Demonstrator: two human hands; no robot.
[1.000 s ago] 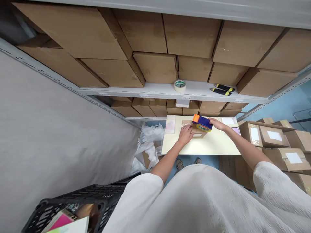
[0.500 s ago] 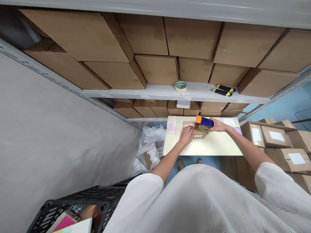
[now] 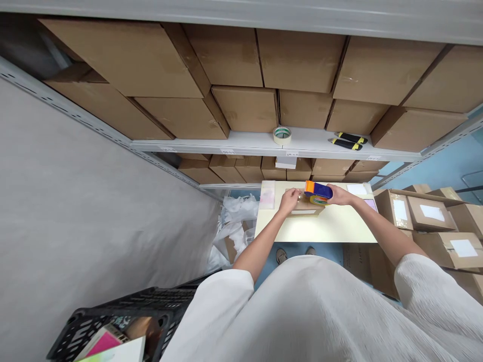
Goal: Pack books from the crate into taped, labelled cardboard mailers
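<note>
A small cardboard box (image 3: 305,209) with a white label on its near side sits on a pale yellow table (image 3: 332,229). My right hand (image 3: 338,195) is closed round a blue and orange tape dispenser (image 3: 317,191) that rests on top of the box. My left hand (image 3: 290,200) lies on the box's left end, fingers bent over its top near the dispenser's orange tip.
A shelf rack full of brown cartons (image 3: 241,108) stands behind the table; a tape roll (image 3: 282,134) and black-yellow cutters (image 3: 347,141) lie on its shelf. Labelled boxes (image 3: 430,216) pile up at right. White wrapping (image 3: 234,226) lies left of the table, a black crate (image 3: 124,322) near me.
The dispenser has dropped from a tilted hold to lie level on the box. My left hand slid from the box's near left side up onto its top.
</note>
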